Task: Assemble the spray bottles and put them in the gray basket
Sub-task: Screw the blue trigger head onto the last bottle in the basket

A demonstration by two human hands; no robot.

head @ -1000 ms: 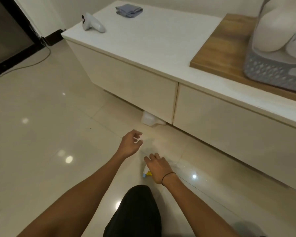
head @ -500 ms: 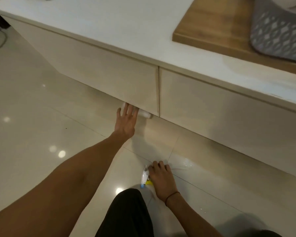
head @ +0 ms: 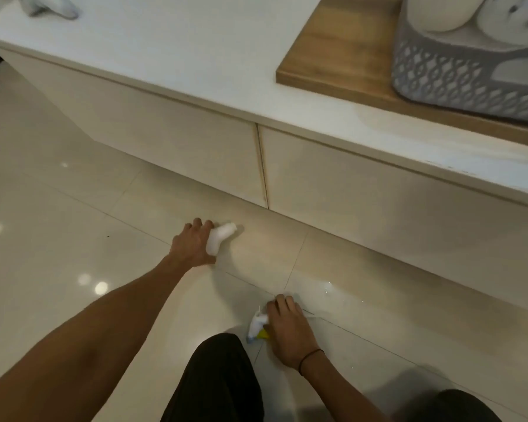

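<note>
Left hand at centre frame, fingers curled round a small white plastic bottle lying on the glossy cream tiled floor, just in front of the low white cabinet. Lower down, the right hand grips a white spray trigger head with yellow and blue parts, down on the tiles. At upper right, the gray perforated plastic basket sits on a wooden board, white bottles inside.
</note>
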